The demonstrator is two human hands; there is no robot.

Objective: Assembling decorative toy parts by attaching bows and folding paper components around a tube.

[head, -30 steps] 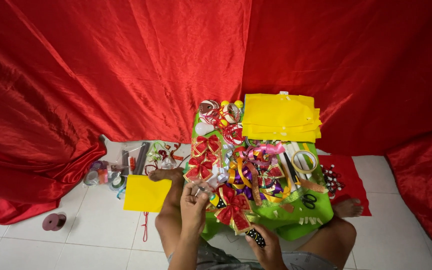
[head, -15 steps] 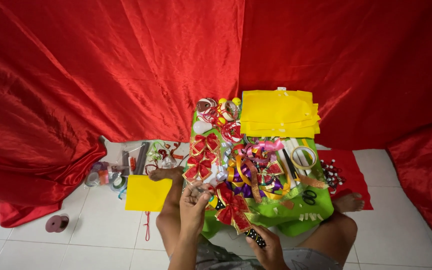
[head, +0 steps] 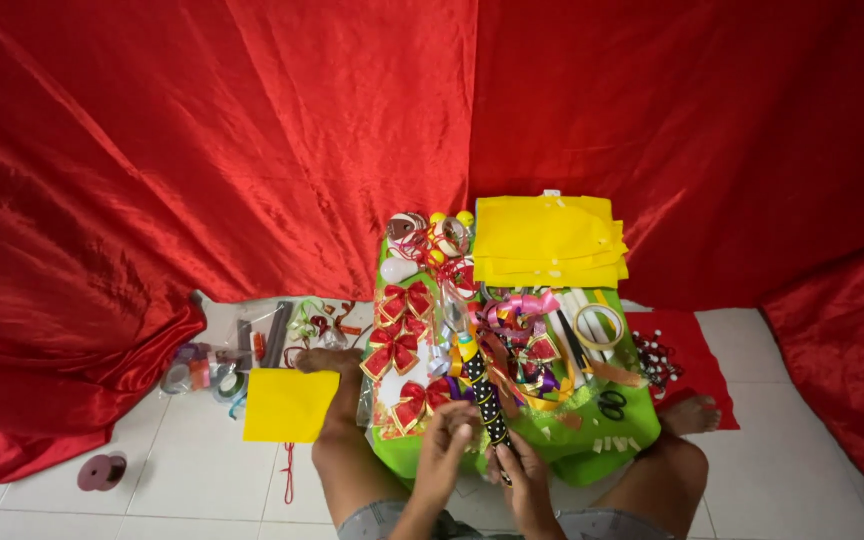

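Note:
I sit on the floor with a small green table (head: pixel 612 448) over my legs. It is crowded with red bows (head: pixel 393 350), curled ribbons (head: pixel 522 305), a tape roll (head: pixel 599 325) and scissors (head: pixel 611 404). My left hand (head: pixel 447 452) and my right hand (head: pixel 520 477) meet at the table's near edge. Between them they hold a long black ribbon with white dots (head: pixel 482 390) that runs up over the table. The fingers of both hands are closed on its lower end.
A stack of yellow sheets (head: pixel 547 240) lies at the table's far side. On the tiled floor to the left are a yellow sheet (head: pixel 289 404), tape rolls and tools (head: pixel 252 350) and a dark red spool (head: pixel 102 471). Red cloth (head: pixel 202 150) hangs behind and pools at both sides.
My left hand has come down from the middle of the table to its near edge, beside the right hand. The dotted ribbon now stretches up from both hands.

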